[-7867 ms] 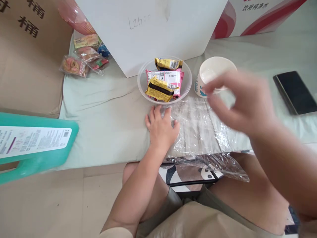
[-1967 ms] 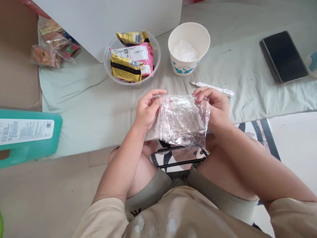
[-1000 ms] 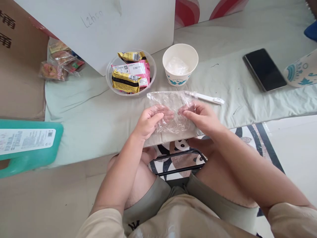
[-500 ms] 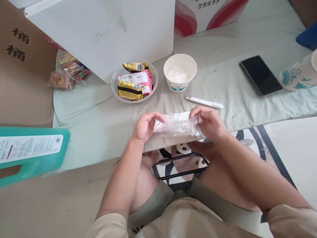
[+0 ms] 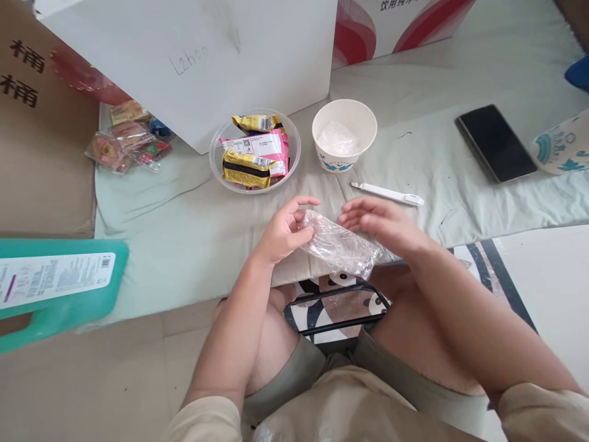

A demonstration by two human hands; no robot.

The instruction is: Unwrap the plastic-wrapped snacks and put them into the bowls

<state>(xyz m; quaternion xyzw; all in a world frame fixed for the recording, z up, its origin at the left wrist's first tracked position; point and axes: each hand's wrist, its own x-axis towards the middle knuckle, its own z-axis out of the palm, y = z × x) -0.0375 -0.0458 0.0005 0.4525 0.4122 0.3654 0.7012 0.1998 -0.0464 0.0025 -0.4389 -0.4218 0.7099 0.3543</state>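
A crinkled clear plastic bag (image 5: 343, 245) hangs from my left hand (image 5: 289, 230), its left end pinched between thumb and fingers. The bag slants down to the right over the front edge of the cloth. Just above it, my right hand (image 5: 380, 224) is slightly blurred, fingers stretched out and apart from the plastic. Behind the hands stands a paper bowl (image 5: 326, 156) with crumpled clear plastic (image 5: 339, 138) inside. A white utility knife (image 5: 389, 194) lies beyond my right hand. Left of the bowl is a clear round tub (image 5: 212, 162) of yellow and pink wrapped snacks (image 5: 246, 169).
A large white box (image 5: 257, 55) and a red-and-white carton (image 5: 405, 31) stand at the back. Bagged snacks (image 5: 131, 141) lie by a brown carton (image 5: 46, 166). A green jug (image 5: 83, 313) is at left. A phone (image 5: 496, 144) and paper cup (image 5: 564, 144) are at right.
My right hand has let go of the bag and opened. The bag's right end has dropped, while my left hand keeps its hold. The view has shifted slightly left.
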